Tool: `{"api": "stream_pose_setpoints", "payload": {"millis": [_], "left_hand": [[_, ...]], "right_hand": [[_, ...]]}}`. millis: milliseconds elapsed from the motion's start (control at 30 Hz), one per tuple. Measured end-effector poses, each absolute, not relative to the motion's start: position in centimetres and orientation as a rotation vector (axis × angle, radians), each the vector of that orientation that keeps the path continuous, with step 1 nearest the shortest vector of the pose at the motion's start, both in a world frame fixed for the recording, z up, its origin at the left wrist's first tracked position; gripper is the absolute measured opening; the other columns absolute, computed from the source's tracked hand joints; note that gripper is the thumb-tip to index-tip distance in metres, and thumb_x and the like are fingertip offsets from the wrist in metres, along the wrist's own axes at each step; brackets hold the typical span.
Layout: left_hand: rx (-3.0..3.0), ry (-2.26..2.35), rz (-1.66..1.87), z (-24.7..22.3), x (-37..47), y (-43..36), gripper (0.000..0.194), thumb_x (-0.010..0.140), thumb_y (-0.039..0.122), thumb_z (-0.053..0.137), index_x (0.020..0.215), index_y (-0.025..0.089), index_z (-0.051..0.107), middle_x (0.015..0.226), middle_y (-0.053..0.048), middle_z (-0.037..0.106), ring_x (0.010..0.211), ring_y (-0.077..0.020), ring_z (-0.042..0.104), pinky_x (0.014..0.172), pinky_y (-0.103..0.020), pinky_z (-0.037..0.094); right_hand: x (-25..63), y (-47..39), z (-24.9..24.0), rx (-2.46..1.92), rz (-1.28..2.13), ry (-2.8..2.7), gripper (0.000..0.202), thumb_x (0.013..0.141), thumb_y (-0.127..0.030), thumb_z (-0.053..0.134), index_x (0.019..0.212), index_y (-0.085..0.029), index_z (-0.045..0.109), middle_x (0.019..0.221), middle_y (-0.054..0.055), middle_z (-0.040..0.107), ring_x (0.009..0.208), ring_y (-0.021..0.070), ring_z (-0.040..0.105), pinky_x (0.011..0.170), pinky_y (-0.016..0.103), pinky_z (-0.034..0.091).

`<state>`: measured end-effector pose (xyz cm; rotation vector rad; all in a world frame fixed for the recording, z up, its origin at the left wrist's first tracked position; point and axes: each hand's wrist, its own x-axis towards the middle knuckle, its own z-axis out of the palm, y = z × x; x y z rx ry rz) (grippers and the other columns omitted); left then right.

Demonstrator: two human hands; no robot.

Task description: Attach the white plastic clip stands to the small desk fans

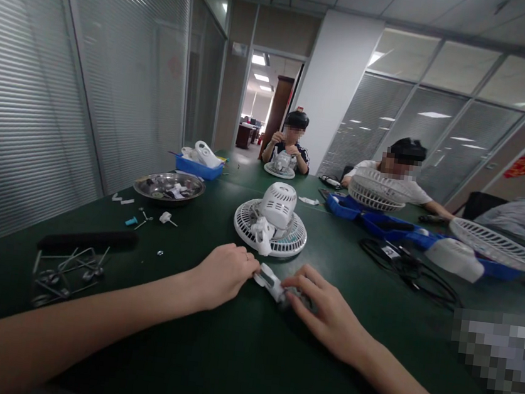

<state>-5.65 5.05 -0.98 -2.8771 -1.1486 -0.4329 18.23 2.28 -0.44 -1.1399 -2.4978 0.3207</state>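
Observation:
A small white plastic part [270, 282] with a grey strip lies between my two hands, just above the table. My left hand [225, 276] is closed, its fingertips pinching the part's upper left end. At the other end, the thumb and fingers of my right hand [326, 307] close around the part; a greyish piece under those fingers is blurred. Just beyond my hands, a white fan head [279, 204] rests grille-down on the green table, its round motor housing on top. A white bracket [262, 235] sticks out from it toward me.
To the left are a metal bowl [169, 187] of small parts, a blue bin [198, 167], bent wire pieces [68, 273] and a black bar [87, 240]. Black cables [408, 270], blue trays [382, 226] and fan grilles [498, 243] lie right. Two people sit across the table.

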Motion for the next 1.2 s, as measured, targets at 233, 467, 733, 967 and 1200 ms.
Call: {"api": "stream_pose_setpoints", "payload": {"millis": [233, 467, 733, 967, 1200], "left_hand": [[-2.963, -1.201, -0.315, 0.2, -6.7, 5.4, 0.023, 0.091, 0.017, 0.044, 0.103, 0.021, 0.064, 0.096, -0.003, 0.065, 0.085, -0.0163, 0.061, 0.073, -0.026, 0.045], [-2.970, -1.131, -0.352, 0.3, -6.1, 4.9, 0.022, 0.092, 0.022, 0.042, 0.099, 0.021, 0.063, 0.092, -0.002, 0.065, 0.082, -0.0165, 0.061, 0.075, -0.029, 0.044], [-2.913, -1.505, -0.661, -0.5, -5.6, 4.6, 0.027, 0.092, 0.035, 0.045, 0.114, 0.021, 0.050, 0.095, -0.002, 0.065, 0.083, -0.0181, 0.062, 0.074, -0.031, 0.046], [-3.008, -1.122, -0.630, -0.8, -5.3, 4.5, 0.026, 0.089, 0.014, 0.046, 0.113, 0.019, 0.054, 0.110, -0.004, 0.061, 0.101, -0.0185, 0.056, 0.089, -0.032, 0.043], [-2.956, -1.045, -0.454, -0.1, -5.4, 4.4, 0.037, 0.082, 0.005, 0.044, 0.117, 0.016, 0.049, 0.109, -0.007, 0.060, 0.097, -0.0189, 0.057, 0.085, -0.030, 0.044]], "right_hand": [[19.0, 2.9, -0.5, -1.156, 0.300, -2.453, 0.026, 0.096, -0.024, 0.036, 0.114, -0.022, 0.055, 0.100, 0.006, 0.055, 0.079, 0.0148, 0.057, 0.072, 0.029, 0.047], [18.5, 2.8, -1.4, -1.137, 0.229, -2.533, 0.036, 0.095, -0.026, 0.038, 0.131, -0.026, 0.044, 0.097, 0.004, 0.058, 0.070, 0.0137, 0.058, 0.065, 0.029, 0.047], [17.7, 2.9, -2.0, -1.036, 0.162, -2.636, 0.044, 0.095, -0.022, 0.036, 0.138, -0.024, 0.036, 0.109, 0.006, 0.065, 0.078, 0.0145, 0.063, 0.070, 0.027, 0.047], [17.8, 2.6, -2.1, -0.882, 0.054, -2.743, 0.033, 0.094, -0.019, 0.035, 0.124, -0.020, 0.051, 0.089, 0.005, 0.067, 0.067, 0.0124, 0.060, 0.059, 0.024, 0.044], [18.0, 2.3, -2.1, -0.757, -0.161, -2.795, 0.031, 0.096, -0.020, 0.030, 0.114, -0.016, 0.056, 0.079, 0.005, 0.064, 0.061, 0.0128, 0.056, 0.054, 0.025, 0.041]]}}
